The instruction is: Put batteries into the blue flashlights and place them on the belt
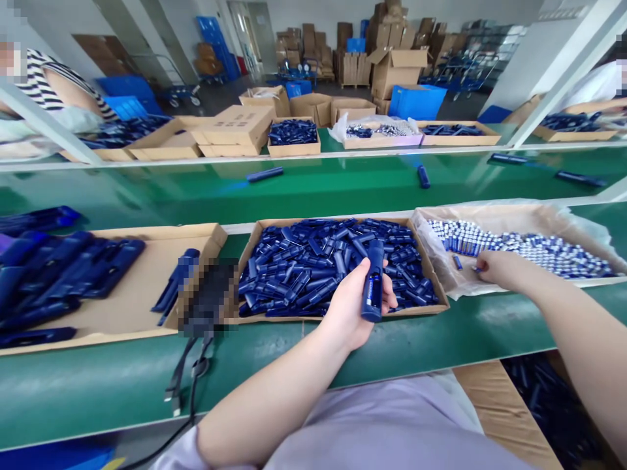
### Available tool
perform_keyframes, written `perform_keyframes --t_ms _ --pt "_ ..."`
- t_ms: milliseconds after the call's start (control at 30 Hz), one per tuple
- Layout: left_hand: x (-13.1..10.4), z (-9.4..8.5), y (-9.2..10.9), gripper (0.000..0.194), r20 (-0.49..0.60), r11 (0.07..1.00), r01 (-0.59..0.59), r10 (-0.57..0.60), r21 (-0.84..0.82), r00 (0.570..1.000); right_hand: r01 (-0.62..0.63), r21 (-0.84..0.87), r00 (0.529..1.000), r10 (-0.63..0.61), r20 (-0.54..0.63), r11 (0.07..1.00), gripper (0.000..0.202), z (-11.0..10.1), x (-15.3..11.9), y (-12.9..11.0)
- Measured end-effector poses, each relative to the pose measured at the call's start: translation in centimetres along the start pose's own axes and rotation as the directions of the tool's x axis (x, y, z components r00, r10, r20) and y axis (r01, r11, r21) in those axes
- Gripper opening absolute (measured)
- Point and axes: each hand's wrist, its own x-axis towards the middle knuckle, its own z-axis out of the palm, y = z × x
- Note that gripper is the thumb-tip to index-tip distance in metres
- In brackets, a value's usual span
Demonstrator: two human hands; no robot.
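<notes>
My left hand (349,305) is closed around a dark blue cylindrical housing (374,281) with an open slot along its side and pale lettering. It is held tilted above a cardboard tray packed with similar blue housings (304,261). To the right, my right hand (504,269) reaches into a plastic-lined tray (463,279). Its fingertips are pinched on a small battery, mostly hidden by the fingers. Near them one loose blue battery (457,262) lies on the liner, and many blue-and-white batteries (533,247) stand and lie behind.
At left, a cardboard tray (142,320) holds larger blue parts (73,267). A black device with cables (210,300) is beside it. Beyond runs a green belt (337,186) carrying several blue housings. More boxes (235,127) line its far side, with people at both edges.
</notes>
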Motion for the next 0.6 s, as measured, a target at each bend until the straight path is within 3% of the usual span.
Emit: perform_keyframes --t_ms 100,133,200,300,367,433,533,600 --pt "0.1 -0.1 -0.3 0.040 0.007 0.999 -0.033 0.033 0.022 0.999 0.043 0.244 0.994 -0.016 -0.111 0.969 0.014 -1.7 -3.1 -3.5" --pt "0.1 -0.1 -0.4 0.040 0.000 0.999 -0.039 0.039 0.025 0.999 0.111 0.424 0.987 -0.050 -0.153 0.899 0.023 -2.3 -4.7 -5.3" --pt "0.3 -0.2 -0.7 0.040 -0.016 0.998 -0.050 0.051 0.038 0.999 0.231 0.707 0.971 -0.201 -0.128 0.668 0.038 -3.2 -8.0 -9.8" --pt "0.4 -0.4 -1.1 0.041 -0.043 0.994 -0.089 0.091 0.061 0.995 0.303 0.818 0.931 -0.333 -0.146 0.488 0.027 -3.3 -11.4 -16.2" --pt "0.5 -0.4 -1.3 0.040 -0.065 0.991 -0.121 0.124 0.052 0.990 0.348 0.801 0.923 -0.327 -0.202 0.487 0.020 -2.8 -12.1 -18.9" --pt "0.6 -0.4 -1.4 0.039 -0.085 0.989 -0.147 0.149 0.028 0.985 0.400 0.735 0.914 -0.297 -0.276 0.547 0.019 -2.1 -12.0 -20.1" --pt "0.6 -0.4 -1.5 0.039 -0.086 0.986 -0.166 0.167 0.014 0.982 0.458 0.611 0.885 -0.270 -0.378 0.646 0.017 -1.3 -11.6 -20.4" --pt "0.5 -0.3 -1.4 0.037 -0.084 0.983 -0.181 0.183 0.032 0.980 0.518 0.512 0.842 -0.302 -0.447 0.685 0.014 -1.0 -11.5 -20.2"
